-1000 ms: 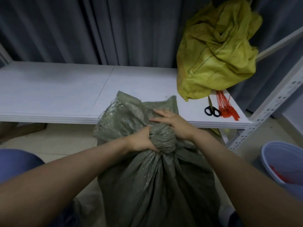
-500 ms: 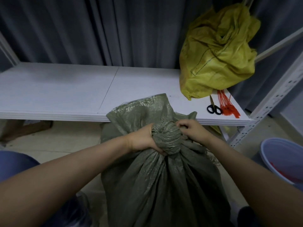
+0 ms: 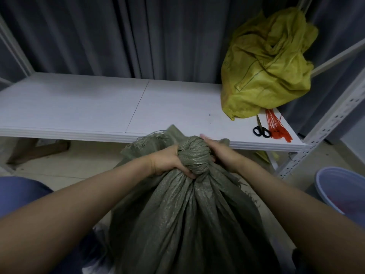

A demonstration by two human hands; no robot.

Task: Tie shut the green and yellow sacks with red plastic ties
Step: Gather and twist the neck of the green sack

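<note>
A full green sack (image 3: 183, 220) stands on the floor in front of me, its mouth twisted into a thick bunched neck (image 3: 194, 155). My left hand (image 3: 167, 163) grips the neck from the left, fingers curled under the twist. My right hand (image 3: 219, 153) wraps the neck from the right. The yellow sack (image 3: 264, 68) sits slumped and open-mouthed at the right end of the white shelf (image 3: 88, 107). A bundle of red plastic ties (image 3: 276, 127) lies on the shelf just below it, apart from both hands.
Black-handled scissors (image 3: 261, 129) lie beside the ties. A perforated white shelf post (image 3: 324, 127) rises at the right. A blue plastic tub (image 3: 343, 190) stands on the floor at the right. Grey curtains (image 3: 138, 36) hang behind the shelf.
The loose flap of the green sack's mouth has been wound down into the twisted neck. My right hand moved from pinching the flap to wrapping the neck. My left hand kept its grip.
</note>
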